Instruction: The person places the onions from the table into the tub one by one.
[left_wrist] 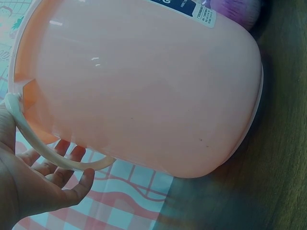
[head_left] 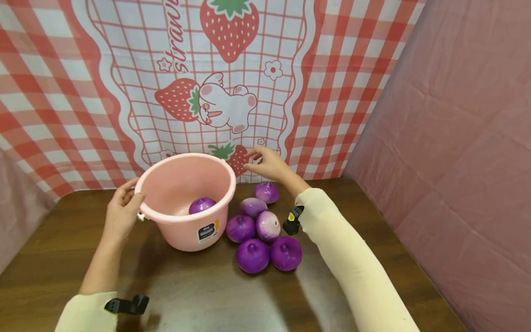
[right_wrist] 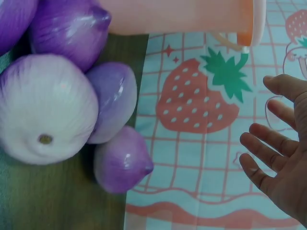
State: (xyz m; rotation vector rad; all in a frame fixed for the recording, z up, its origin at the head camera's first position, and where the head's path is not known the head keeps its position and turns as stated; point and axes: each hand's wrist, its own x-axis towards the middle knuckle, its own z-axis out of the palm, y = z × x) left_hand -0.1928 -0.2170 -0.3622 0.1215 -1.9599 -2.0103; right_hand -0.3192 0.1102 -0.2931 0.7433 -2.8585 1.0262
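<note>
My left hand [head_left: 121,210] holds the rim of a pink plastic bucket [head_left: 192,235] at its left side. In the left wrist view, the bucket's pale handle [left_wrist: 43,149] curves across the fingers of that hand. One purple onion [head_left: 202,204] lies inside the bucket. Right of the bucket sit several more onions, among them a whitish onion [right_wrist: 48,110], a pale purple onion [head_left: 253,207] and a small pointed onion [head_left: 267,192] at the back. Over that back onion, my right hand [head_left: 268,165] hovers with its fingers spread and nothing in them.
Everything stands on a dark brown wooden table [head_left: 199,290]. A strawberry-print checked cloth [head_left: 332,92] hangs along the table's back edge, close behind the bucket. Pink fabric [head_left: 456,138] hangs at the right side.
</note>
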